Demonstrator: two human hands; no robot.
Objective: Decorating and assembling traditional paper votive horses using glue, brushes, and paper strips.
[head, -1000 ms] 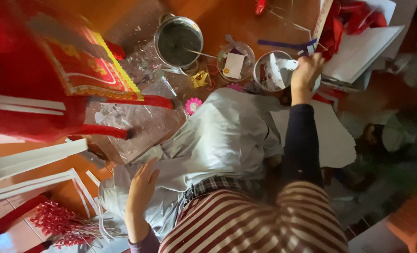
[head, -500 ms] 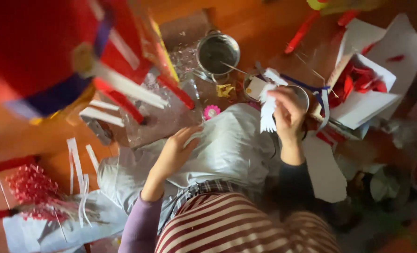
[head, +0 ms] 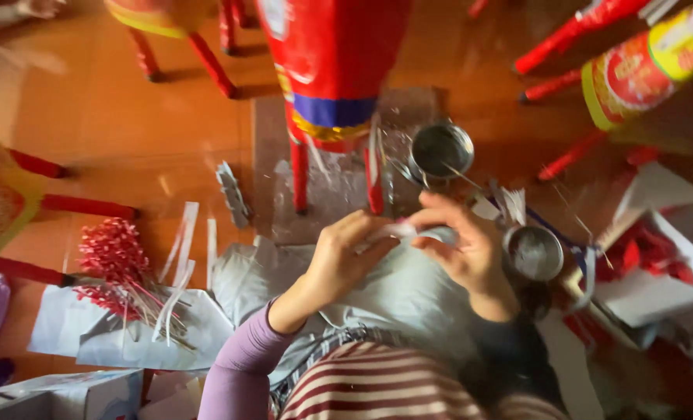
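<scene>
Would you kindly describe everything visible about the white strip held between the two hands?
The white strip looks like thin paper or soft film, small, pale and somewhat crumpled; blur hides its edges. It lies roughly level, stretched between the left hand, whose fingertips pinch its left end, and the right hand, which grips its right end. It sits above the grey cloth over the person's lap, near a small metal cup.

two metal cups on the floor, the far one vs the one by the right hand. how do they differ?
The far metal cup stands clear of both hands, beside the red paper figure; the near metal cup sits right next to the right hand. The far one has a thin stick resting in it and a darker inside; the near one looks paler, with no stick. Both are round, open-topped and upright.
</scene>
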